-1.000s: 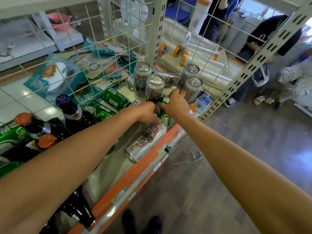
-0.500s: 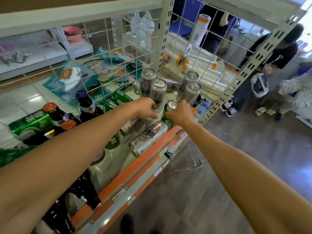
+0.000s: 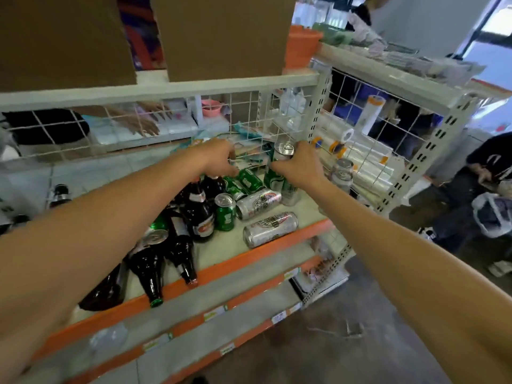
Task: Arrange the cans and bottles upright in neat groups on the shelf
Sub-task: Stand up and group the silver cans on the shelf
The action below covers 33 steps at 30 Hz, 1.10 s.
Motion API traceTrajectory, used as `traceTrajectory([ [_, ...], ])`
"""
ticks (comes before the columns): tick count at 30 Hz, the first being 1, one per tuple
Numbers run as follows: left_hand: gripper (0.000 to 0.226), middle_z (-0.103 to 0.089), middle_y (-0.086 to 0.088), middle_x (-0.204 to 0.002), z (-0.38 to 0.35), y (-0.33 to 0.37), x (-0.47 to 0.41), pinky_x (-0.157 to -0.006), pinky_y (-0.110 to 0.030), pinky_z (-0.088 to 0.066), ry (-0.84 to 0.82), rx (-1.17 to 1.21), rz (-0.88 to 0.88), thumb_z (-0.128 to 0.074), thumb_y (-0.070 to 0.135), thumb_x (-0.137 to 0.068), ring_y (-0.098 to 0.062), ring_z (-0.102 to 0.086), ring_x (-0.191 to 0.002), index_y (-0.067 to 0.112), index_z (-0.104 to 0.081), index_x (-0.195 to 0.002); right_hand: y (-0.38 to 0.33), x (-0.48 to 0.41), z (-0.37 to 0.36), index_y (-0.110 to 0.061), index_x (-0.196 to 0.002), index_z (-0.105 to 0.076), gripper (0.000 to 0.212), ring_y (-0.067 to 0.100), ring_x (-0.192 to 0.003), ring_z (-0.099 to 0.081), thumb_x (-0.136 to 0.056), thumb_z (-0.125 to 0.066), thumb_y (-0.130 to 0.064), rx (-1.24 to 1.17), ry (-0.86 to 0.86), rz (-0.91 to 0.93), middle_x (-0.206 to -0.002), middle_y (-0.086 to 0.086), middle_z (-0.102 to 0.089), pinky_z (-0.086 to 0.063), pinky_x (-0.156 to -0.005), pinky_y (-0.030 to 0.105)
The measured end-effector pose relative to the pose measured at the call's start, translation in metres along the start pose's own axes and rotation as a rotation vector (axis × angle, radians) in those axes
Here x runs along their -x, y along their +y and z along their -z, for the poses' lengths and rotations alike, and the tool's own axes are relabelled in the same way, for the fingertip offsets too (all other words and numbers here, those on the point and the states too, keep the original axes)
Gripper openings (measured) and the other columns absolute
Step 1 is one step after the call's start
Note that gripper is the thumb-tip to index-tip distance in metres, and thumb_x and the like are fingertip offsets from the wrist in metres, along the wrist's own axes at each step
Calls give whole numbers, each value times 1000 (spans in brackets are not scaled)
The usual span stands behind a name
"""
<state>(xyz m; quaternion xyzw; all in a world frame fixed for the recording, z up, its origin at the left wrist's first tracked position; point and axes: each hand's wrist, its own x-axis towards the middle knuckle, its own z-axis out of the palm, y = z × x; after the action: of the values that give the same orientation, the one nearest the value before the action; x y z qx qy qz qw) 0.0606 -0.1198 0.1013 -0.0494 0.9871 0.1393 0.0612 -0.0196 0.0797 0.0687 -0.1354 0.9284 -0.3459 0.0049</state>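
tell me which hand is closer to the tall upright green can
Right. The right hand grips the tall green can around its side; the left hand is apart from it, off to its left, over the lying green cans.

The shelf (image 3: 227,253) was a pale board with an orange front lip, backed by a white wire grid (image 3: 249,126). Several dark glass bottles (image 3: 180,248) lay on their sides at its left, necks pointing toward the front lip. Just right of them, 1 small green can (image 3: 225,213) stood upright. 2 silver cans (image 3: 270,230) lay on their sides near the front, one behind the other. Toppled green cans (image 3: 245,180) lay farther back, beside a tall green can (image 3: 274,176) held upright. At the far right, blurred standing silver cans (image 3: 343,173) were grouped together.
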Motion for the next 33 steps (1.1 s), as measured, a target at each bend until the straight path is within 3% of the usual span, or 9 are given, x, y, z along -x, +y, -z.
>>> traceTrajectory([
  [4,55,-58,-10,-129,31,-34,55,-82,-32,-44,54,-70,135,-69,40,-89,-27,-57,-105,12,-54,-135,-64,24,-9,-7,-118,-54,90,28,-94,-63,-54,-67,-68,-46,-53,188,-114,12,-61,-53,-69,36],
  [8,57,-56,-8,-133,65,-69,119,-90,-33,-43,89,-68,231,-69,37,-91,-29,-56,-115,11,-51,-138,-126,46,-24,-7,-100,-50,55,14,-71,-44,-77,-75,-50,-85,-99,319,-95,7,-49,-31,-52,28],
  [10,56,-57,-9,-132,77,-90,150,-90,-32,-43,117,-62,289,-70,36,-90,-29,-55,-117,11,-53,-137,-158,58,-36,-10,-93,-54,50,13,-70,-51,-75,-76,-51,-112,-134,393,-89,2,-55,-38,-54,31],
  [13,52,-60,-10,-127,89,-125,197,-83,-31,-42,153,-87,388,-69,39,-89,-29,-57,-112,10,-58,-130,-208,81,-60,-13,-106,-59,73,20,-89,-61,-62,-68,-70,-118,-155,499,-102,4,-61,-53,-69,37],
  [15,51,-62,-11,-124,95,-147,229,-84,-33,-44,172,-94,441,-70,39,-89,-28,-58,-108,10,-59,-129,-240,103,-77,-12,-116,-56,77,23,-97,-59,-65,-70,-67,-133,-192,546,-110,6,-60,-54,-77,41],
  [25,57,-55,-10,-136,107,-269,417,-99,-38,-44,234,-12,648,-69,36,-90,-29,-54,-121,11,-52,-138,-390,233,-185,-17,-93,-57,37,14,-77,-60,-75,-77,-44,-175,-402,730,-91,0,-61,-49,-61,30],
  [27,55,-54,-9,-138,109,-295,460,-100,-37,-42,250,18,685,-68,33,-91,-28,-52,-123,10,-51,-138,-423,267,-210,-16,-96,-61,48,18,-80,-63,-69,-74,-52,-181,-432,748,-94,2,-65,-55,-68,37],
  [30,54,-56,-10,-136,111,-335,524,-100,-38,-42,266,26,763,-69,33,-90,-28,-54,-121,11,-52,-137,-470,310,-254,-19,-97,-64,73,17,-79,-64,-50,-57,-74,-140,-456,817,-96,3,-67,-54,-62,34],
  [33,55,-55,-10,-137,109,-372,584,-101,-38,-41,273,21,839,-69,34,-90,-28,-53,-122,10,-52,-137,-511,357,-286,-20,-95,-62,61,18,-80,-63,-56,-64,-67,-165,-514,860,-97,4,-65,-54,-61,35],
])
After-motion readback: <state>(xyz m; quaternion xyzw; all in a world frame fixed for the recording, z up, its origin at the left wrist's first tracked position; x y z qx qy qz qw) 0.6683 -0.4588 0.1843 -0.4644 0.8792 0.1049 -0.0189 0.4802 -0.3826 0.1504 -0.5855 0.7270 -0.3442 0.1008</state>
